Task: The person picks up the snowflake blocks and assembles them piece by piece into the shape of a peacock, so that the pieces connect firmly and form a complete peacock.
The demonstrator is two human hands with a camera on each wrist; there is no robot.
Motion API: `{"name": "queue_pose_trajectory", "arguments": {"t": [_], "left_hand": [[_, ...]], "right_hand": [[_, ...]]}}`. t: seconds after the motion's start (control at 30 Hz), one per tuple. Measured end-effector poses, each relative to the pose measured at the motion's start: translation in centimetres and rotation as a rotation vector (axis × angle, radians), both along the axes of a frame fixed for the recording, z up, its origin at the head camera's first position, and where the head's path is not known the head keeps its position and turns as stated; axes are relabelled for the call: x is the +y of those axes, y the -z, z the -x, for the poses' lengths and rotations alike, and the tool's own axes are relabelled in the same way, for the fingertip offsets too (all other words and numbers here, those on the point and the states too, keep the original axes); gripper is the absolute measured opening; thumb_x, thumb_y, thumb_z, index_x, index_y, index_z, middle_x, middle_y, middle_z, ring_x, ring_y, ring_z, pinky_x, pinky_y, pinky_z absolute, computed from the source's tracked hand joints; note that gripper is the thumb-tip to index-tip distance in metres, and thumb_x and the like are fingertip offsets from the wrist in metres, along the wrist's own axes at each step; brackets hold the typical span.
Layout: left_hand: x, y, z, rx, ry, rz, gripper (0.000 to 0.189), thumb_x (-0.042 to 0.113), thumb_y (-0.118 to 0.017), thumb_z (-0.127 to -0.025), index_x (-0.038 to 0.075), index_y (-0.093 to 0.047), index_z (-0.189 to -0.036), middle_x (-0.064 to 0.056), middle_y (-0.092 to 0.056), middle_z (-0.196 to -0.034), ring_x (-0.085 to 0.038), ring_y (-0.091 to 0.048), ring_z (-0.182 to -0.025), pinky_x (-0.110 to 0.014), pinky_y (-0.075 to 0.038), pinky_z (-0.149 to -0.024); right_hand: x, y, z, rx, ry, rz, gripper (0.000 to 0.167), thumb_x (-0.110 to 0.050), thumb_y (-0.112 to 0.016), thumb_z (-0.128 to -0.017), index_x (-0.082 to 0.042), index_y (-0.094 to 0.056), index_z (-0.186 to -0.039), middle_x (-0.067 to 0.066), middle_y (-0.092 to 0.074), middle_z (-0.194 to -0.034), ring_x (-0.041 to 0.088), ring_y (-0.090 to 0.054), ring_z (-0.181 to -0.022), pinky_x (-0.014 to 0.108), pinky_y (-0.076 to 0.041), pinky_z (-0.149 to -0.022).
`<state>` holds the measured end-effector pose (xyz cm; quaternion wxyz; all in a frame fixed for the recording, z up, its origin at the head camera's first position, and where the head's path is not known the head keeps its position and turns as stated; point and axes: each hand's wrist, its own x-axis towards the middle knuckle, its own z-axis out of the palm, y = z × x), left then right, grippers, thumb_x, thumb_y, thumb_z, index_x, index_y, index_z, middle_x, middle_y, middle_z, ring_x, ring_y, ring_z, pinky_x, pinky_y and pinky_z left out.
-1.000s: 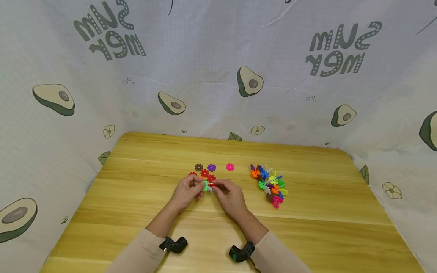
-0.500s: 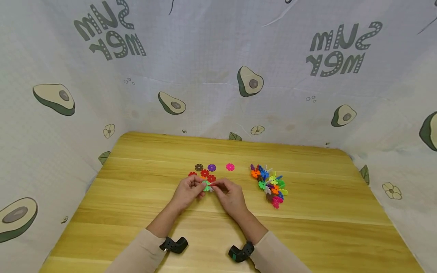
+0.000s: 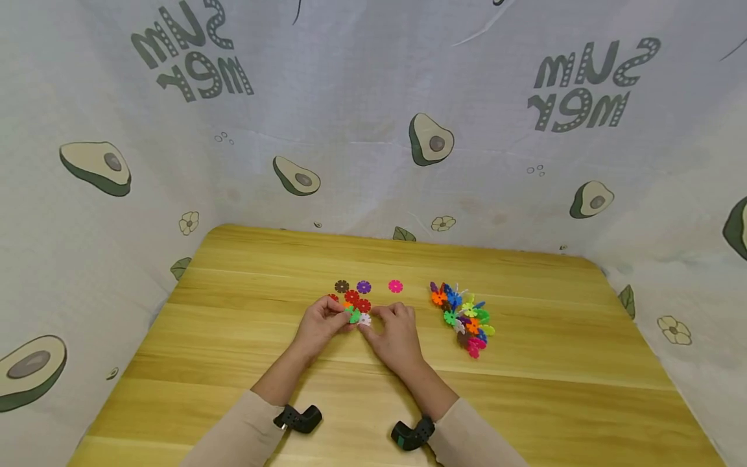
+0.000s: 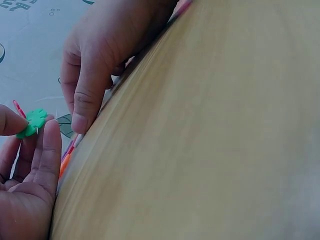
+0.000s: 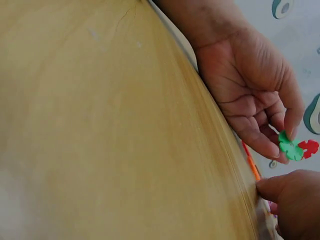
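My left hand pinches a green flower-shaped plastic disc between thumb and fingers, just above the table. A red disc is slotted into its edge, as the right wrist view shows. Beside it, my right hand is low at the tabletop, thumb and fingers apart around a white disc; whether they touch it is hard to see. In the left wrist view, the right thumb points down at the table. Red discs and an orange disc lie just beyond the hands.
Farther back lie a brown disc, a purple disc and a pink disc. To the right is a multicoloured chain of joined discs. A patterned cloth hangs behind the wooden table.
My right hand has let go of the red disc on the green one and come down beside the white disc, its fingers spreading. The left hand keeps its pinch on the green disc.
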<state>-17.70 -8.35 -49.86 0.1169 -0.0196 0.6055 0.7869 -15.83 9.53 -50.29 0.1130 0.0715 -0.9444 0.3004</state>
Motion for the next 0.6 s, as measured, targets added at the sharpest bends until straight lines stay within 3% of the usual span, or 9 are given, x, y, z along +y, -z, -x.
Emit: {"name": "queue_pose_trajectory", "arguments": {"t": [0.23, 0.37, 0.6], "left_hand": [[0.0, 0.15, 0.06, 0.001, -0.006, 0.005, 0.009, -0.007, -0.062, -0.092, 0.0, -0.056, -0.093, -0.005, -0.059, -0.086, -0.016, -0.07, -0.08, -0.028, -0.064, -0.079], [-0.04, 0.26, 0.16, 0.0, -0.008, -0.003, 0.01, -0.005, -0.062, -0.094, 0.002, -0.056, -0.092, -0.004, -0.061, -0.085, -0.015, -0.071, -0.078, -0.026, -0.064, -0.077], [-0.01, 0.16, 0.22, -0.018, -0.031, 0.001, 0.011, -0.004, -0.063, -0.093, 0.003, -0.055, -0.091, -0.003, -0.062, -0.082, -0.013, -0.069, -0.074, -0.024, -0.062, -0.071]], "right_hand": [[-0.04, -0.4, -0.06, -0.058, -0.009, 0.059, 0.027, -0.025, -0.083, -0.085, -0.011, -0.075, -0.107, 0.006, -0.065, -0.107, 0.024, -0.049, -0.101, 0.037, -0.044, -0.085], [0.01, -0.31, 0.1, -0.08, -0.006, 0.1, 0.027, -0.023, -0.083, -0.085, -0.012, -0.072, -0.107, 0.002, -0.071, -0.101, 0.02, -0.053, -0.097, 0.035, -0.046, -0.084], [0.19, -0.27, 0.06, -0.046, -0.039, 0.319, 0.015, -0.014, -0.076, -0.092, -0.009, -0.071, -0.105, 0.004, -0.071, -0.088, 0.013, -0.062, -0.08, 0.024, -0.053, -0.071]]}}
